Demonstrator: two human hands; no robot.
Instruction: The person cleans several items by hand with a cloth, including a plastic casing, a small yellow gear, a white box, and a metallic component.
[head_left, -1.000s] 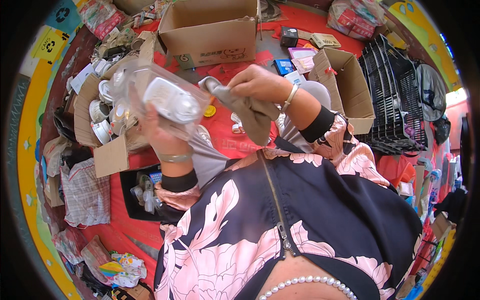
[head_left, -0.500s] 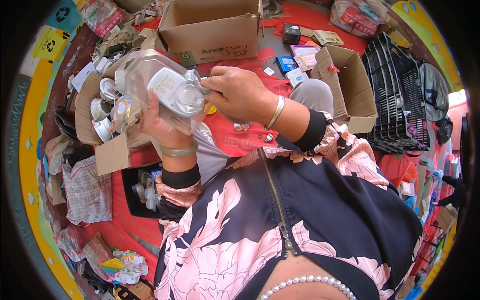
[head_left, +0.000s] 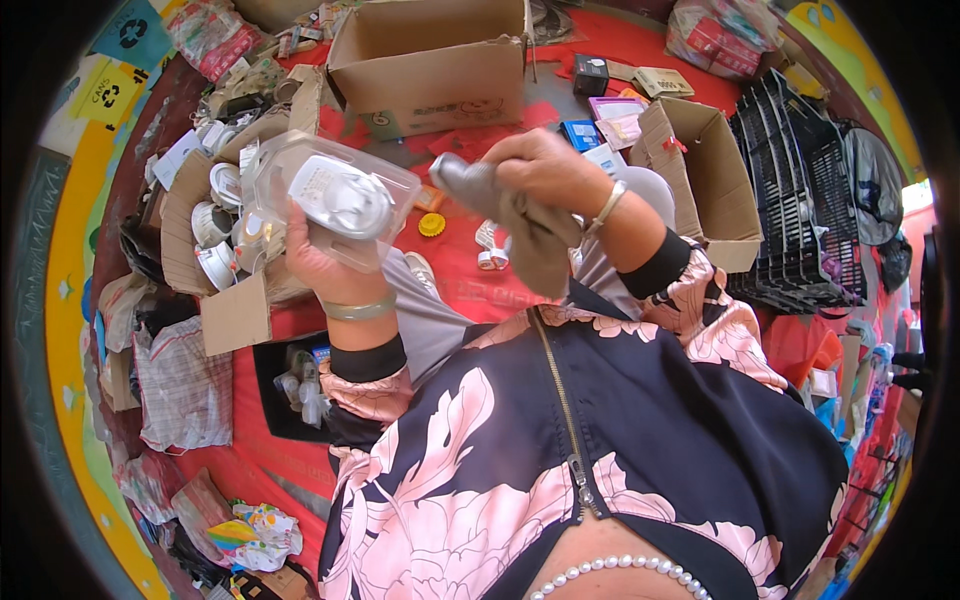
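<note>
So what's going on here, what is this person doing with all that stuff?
A person holds a clear plastic package with a round white item inside up in the left hand. The right hand grips a grey cloth beside it. Below lie open cardboard boxes, one filled with white round pieces, on a red floor covering.

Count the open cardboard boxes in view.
3: a large box at top centre, a box of white round parts on the left, and a smaller box at right. Clutter may hide others.

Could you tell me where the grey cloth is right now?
In the head view, the crumpled grey cloth hangs from the right hand, right of the clear plastic blister pack.
</note>
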